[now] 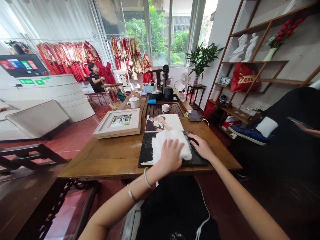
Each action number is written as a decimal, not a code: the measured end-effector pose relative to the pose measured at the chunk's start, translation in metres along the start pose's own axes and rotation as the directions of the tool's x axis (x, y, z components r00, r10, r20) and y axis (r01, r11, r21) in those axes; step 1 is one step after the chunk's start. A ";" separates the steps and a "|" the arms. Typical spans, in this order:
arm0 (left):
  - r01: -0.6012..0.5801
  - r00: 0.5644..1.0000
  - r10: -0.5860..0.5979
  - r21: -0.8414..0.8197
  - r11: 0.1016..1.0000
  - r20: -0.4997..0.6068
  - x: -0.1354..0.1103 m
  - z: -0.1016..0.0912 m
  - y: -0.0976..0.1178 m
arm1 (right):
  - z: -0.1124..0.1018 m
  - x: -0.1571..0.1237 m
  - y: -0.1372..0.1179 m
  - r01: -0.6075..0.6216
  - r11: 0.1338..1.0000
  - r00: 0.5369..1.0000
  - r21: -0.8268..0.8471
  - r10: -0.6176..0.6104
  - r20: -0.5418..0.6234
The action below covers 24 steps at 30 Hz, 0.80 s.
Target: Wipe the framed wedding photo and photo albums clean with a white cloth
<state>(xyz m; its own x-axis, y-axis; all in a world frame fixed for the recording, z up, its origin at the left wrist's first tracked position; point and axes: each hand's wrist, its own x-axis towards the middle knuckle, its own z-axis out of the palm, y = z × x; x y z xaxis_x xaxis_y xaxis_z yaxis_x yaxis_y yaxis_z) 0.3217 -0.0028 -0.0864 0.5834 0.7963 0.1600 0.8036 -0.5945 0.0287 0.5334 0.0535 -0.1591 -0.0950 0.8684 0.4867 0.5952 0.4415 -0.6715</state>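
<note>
A folded white cloth [157, 146] lies on a dark, glossy panel [146, 150] at the near edge of the table. My left hand [171, 155] is on top of the cloth, its bent fingers gripping and pressing it against the panel. At the panel's right side rests my right hand [201, 148], fingers apart, touching the edge and holding nothing. Just beyond the panel, a wedding photo print [176, 121] of a couple lies flat. The panel's own picture is mostly hidden by the cloth and my hands.
To the left is a framed photo [120, 123] on the wooden table [85, 163]. Farther back stand a white lidded cup [133, 101], a small white cup [166, 107] and a phone [195, 115] with a cable. A person in dark clothes [282, 133] sits at the right.
</note>
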 end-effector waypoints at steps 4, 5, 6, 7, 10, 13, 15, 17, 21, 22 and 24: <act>0.029 1.000 -0.029 -0.013 0.999 -0.001 0.023 0.004 -0.042 | 0.000 0.000 0.000 -0.001 1.000 1.000 -0.007 0.002 0.003; 0.034 0.999 -0.034 -0.012 0.999 -0.006 0.025 0.004 -0.051 | -0.001 0.000 0.000 -0.003 1.000 1.000 -0.009 0.003 0.002; 0.031 0.999 -0.031 -0.012 0.999 -0.010 0.026 0.003 -0.060 | -0.001 0.000 0.000 -0.005 1.000 1.000 -0.011 0.005 0.001; 0.016 1.000 -0.016 -0.015 1.000 -0.010 0.025 0.001 -0.068 | -0.001 0.000 -0.001 -0.007 1.000 1.000 -0.012 0.007 0.001; -0.056 0.998 0.057 -0.028 0.998 0.015 0.011 -0.006 -0.082 | -0.002 0.000 -0.003 -0.014 1.000 1.000 -0.018 0.014 0.005; -0.080 0.997 0.080 -0.020 0.997 0.019 -0.019 -0.012 -0.078 | -0.002 0.000 -0.004 -0.019 1.000 1.000 -0.021 0.019 0.010; -0.084 0.996 0.084 -0.024 0.996 -0.006 -0.042 -0.014 -0.068 | -0.002 0.000 -0.005 -0.023 1.000 1.000 -0.016 0.023 0.005; -0.095 0.995 0.094 -0.041 0.995 -0.022 -0.063 -0.014 -0.056 | -0.001 -0.001 -0.005 -0.026 1.000 1.000 -0.008 0.026 -0.002; -0.092 0.996 0.090 -0.093 0.991 -0.029 -0.087 -0.013 -0.043 | -0.001 -0.001 -0.005 -0.024 1.000 1.000 -0.006 0.024 -0.014; -0.087 0.996 0.084 -0.105 0.991 -0.032 -0.088 -0.012 -0.044 | -0.001 -0.001 -0.005 -0.023 1.000 1.000 -0.008 0.023 -0.018; -0.077 0.996 0.072 -0.120 0.990 -0.043 -0.086 -0.011 -0.048 | -0.002 -0.001 -0.005 -0.022 1.000 1.000 -0.012 0.022 -0.017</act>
<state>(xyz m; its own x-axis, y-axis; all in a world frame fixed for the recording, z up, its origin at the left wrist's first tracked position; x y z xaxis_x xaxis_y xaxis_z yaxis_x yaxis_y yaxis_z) 0.2321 -0.0438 -0.0908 0.6342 0.7457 0.2042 0.7364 -0.6631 0.1344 0.5321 0.0496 -0.1554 -0.0686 0.8739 0.4813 0.6065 0.4196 -0.6754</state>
